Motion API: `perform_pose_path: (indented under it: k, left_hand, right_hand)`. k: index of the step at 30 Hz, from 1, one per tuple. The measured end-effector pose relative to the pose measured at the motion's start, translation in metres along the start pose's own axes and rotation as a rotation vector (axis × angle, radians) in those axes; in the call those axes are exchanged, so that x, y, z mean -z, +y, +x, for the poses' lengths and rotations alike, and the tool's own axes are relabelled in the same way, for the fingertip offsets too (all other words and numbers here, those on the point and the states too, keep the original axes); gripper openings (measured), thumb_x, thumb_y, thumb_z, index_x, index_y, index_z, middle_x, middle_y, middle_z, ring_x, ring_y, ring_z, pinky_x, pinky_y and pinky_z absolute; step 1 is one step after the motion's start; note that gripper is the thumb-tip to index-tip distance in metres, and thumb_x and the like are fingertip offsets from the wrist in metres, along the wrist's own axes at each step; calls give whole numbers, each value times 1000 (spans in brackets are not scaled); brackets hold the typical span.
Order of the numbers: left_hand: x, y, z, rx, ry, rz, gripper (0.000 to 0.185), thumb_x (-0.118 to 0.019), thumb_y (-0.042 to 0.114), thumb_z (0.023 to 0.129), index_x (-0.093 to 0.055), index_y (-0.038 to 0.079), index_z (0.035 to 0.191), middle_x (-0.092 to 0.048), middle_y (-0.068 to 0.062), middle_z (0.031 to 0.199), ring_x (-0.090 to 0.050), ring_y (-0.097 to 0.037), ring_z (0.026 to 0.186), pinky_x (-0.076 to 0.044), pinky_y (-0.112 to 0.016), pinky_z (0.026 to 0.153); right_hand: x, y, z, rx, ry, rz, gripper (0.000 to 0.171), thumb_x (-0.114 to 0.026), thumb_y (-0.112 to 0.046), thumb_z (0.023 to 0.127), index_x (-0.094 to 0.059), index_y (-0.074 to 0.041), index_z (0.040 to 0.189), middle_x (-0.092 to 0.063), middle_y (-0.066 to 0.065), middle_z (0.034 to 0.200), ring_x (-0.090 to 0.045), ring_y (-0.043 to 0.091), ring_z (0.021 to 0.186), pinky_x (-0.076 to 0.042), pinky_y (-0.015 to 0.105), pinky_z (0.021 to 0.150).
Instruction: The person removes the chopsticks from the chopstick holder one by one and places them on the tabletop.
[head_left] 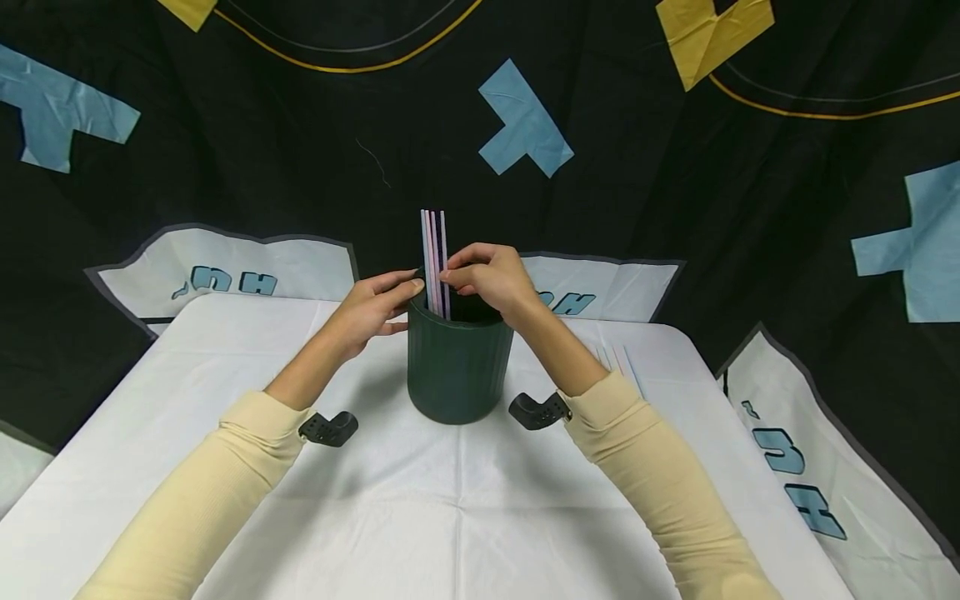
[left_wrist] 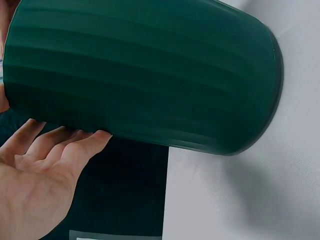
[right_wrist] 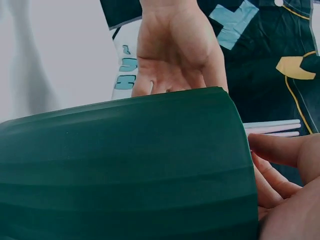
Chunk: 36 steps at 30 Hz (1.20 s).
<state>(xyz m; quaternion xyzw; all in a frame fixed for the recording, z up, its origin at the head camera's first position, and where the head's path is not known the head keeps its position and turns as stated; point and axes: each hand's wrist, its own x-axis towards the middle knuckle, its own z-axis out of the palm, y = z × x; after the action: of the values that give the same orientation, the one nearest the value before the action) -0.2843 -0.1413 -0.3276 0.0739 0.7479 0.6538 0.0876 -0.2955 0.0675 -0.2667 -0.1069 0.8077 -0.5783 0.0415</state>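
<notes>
Cup: a dark green ribbed cup [head_left: 454, 367] is seen upright on the white table [head_left: 420, 517], near its far edge, between the two forearms.
Straws: several pale pink and purple straws [head_left: 433, 250] are stood in the cup and rise above its rim.
Left hand: the left hand [head_left: 372, 310] is laid against the left side of the cup near the rim, with fingers [left_wrist: 75, 145] almost straight and touching the wall.
Right hand: the right hand [head_left: 491, 279] is held over the rim, and the straws are pinched between its fingertips.
More straws: a few pale straws [head_left: 622, 360] are lying flat on the table, just beside the right sleeve [head_left: 660, 475].
Background: a black cloth [head_left: 300, 150] with blue and yellow shapes is seen behind the table.
</notes>
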Motion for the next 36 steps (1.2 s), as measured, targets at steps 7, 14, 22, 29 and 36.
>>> perform_pose_path:
  k: [7,14,22,29,36]
  left_hand:
    - [0,0,0,-6,1,-1,61,-58,37,103,-41,10,155,-52,-14,151,-53,-35,137,-53,-51,102]
    - [-1,1,0,-4,6,-2,60,-59,37,103,-42,11,155,-52,-14,152,-53,-34,138,-54,-49,102]
    - [-2,1,-1,10,15,-4,60,-59,36,103,-41,11,155,-52,-14,151,-53,-34,137,-53,-49,102]
    - [-2,0,-1,2,14,-4,60,-59,35,103,-41,11,155,-53,-15,150,-54,-34,137,-54,-49,101]
    - [-2,0,-1,-1,14,0,61,-59,35,103,-40,11,156,-52,-14,151,-53,-34,137,-54,-49,101]
  right_hand:
    - [7,-5,-4,3,18,144,11,-73,-8,92,-71,-2,101,-71,14,106,-74,19,83,-63,33,84]
    - [18,-12,-10,18,45,225,11,-71,-8,94,-69,-3,103,-71,14,104,-76,23,84,-63,35,83]
    - [33,-13,-13,41,123,340,10,-70,-7,95,-68,-2,103,-71,10,102,-74,21,84,-63,36,84]
    - [54,-16,-19,88,200,452,8,-68,-6,96,-68,-5,104,-73,8,99,-75,18,81,-63,32,81]
    - [84,-19,-24,80,295,559,12,-70,-9,95,-70,-6,107,-73,8,100,-76,19,82,-62,28,79]
